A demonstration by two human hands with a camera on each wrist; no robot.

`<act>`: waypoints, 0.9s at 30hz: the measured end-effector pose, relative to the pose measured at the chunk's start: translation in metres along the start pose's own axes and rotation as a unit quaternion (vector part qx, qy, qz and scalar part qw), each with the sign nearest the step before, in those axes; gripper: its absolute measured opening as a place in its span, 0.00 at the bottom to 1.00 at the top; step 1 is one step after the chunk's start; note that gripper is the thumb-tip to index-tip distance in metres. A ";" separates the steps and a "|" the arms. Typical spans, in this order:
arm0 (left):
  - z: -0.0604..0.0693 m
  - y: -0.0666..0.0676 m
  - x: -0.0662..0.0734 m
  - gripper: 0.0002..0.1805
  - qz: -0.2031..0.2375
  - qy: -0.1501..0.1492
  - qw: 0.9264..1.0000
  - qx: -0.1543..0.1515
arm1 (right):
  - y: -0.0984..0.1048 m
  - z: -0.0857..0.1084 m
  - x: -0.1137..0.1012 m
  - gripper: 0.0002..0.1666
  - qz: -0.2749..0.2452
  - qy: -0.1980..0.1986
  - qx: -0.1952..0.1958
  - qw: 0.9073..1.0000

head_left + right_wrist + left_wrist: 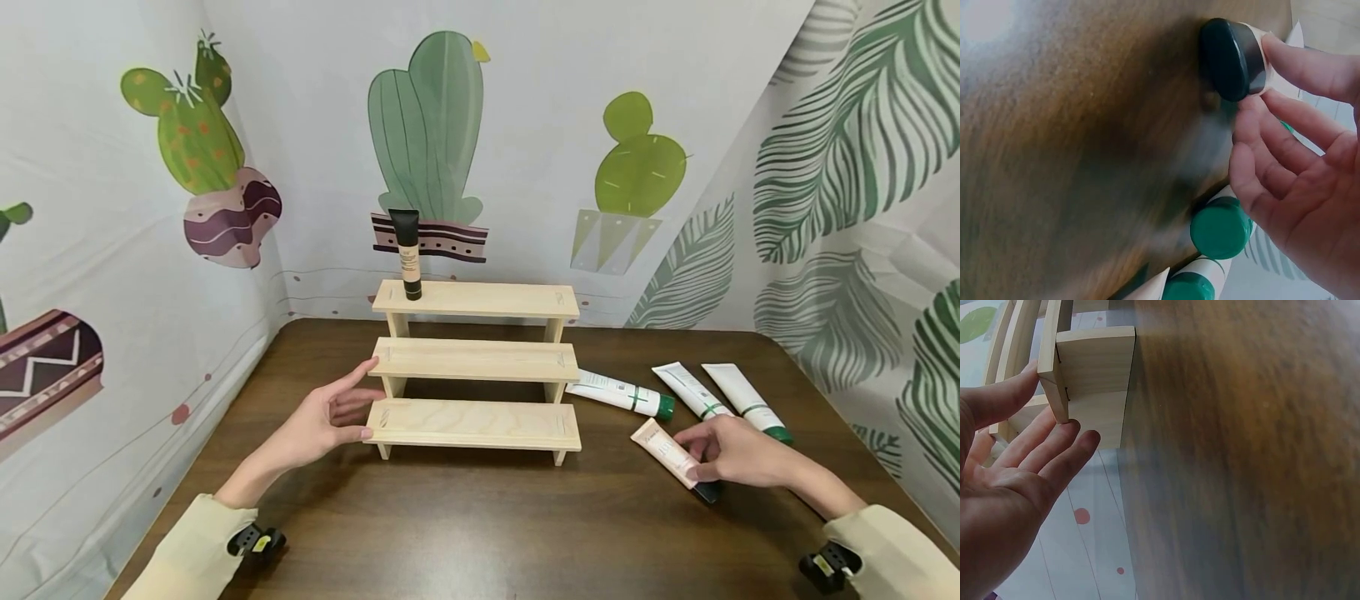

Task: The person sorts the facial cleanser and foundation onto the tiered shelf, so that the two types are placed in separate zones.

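A three-tier wooden display stand stands on the brown table. At its left end, my left hand touches the boards, thumb at the bottom tier and forefinger by the middle one; the left wrist view shows the fingers extended against the board's end. To the right, my right hand pinches a pale pink squeeze tube between thumb and fingers. Its black cap points toward me, low over the tabletop. Another tube, beige with a black top, stands upright on the top tier's left end.
White tubes with green caps lie right of the stand: one beside it, two more behind my right hand. Part of a pale object shows at the right wrist view's bottom edge. A cactus-print cloth hangs behind the table.
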State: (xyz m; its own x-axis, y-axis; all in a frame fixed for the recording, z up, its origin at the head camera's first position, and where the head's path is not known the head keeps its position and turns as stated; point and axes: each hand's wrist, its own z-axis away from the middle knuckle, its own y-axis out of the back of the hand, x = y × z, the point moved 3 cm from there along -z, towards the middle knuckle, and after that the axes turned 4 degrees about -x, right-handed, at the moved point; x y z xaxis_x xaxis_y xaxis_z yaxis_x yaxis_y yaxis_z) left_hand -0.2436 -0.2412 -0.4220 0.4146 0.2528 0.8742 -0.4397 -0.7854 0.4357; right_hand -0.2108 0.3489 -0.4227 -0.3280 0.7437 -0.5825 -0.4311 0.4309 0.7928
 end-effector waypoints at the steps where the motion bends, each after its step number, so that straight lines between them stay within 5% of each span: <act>1: 0.000 0.000 0.000 0.56 0.000 0.001 1.000 0.000 | 0.000 0.000 0.000 0.27 0.005 0.000 0.003 1.000; 27: 0.000 0.000 0.000 0.57 -0.001 0.007 1.000 0.002 | 0.001 -0.005 -0.020 0.28 -0.064 0.013 0.043 0.997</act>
State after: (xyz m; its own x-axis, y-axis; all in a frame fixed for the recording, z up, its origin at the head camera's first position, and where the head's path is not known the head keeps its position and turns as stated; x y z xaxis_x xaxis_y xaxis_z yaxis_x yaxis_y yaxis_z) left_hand -0.2435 -0.2407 -0.4222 0.4039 0.2630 0.8762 -0.4359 -0.7868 0.4371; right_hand -0.2086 0.3320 -0.4109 -0.2972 0.6667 -0.6835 -0.3984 0.5640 0.7233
